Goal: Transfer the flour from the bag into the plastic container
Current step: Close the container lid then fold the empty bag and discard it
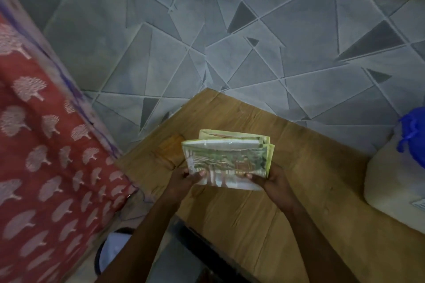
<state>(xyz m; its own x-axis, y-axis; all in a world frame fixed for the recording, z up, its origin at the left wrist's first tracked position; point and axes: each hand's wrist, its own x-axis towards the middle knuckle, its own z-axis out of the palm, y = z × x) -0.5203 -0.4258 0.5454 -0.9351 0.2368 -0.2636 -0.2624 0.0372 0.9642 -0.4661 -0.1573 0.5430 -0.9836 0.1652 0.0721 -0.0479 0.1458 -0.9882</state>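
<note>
Bag flat and folded, flour looks transferred.
Left hand (184, 179) and right hand (273, 179) pinch the bag (227, 158); next, put it down near the container (395, 181).

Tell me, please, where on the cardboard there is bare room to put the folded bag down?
The cardboard is bare between the folded bag and the plastic container, and nearer, between the forearms. Both hands, left and right, grip the bag. It is tighter left, by the red cloth.
</note>
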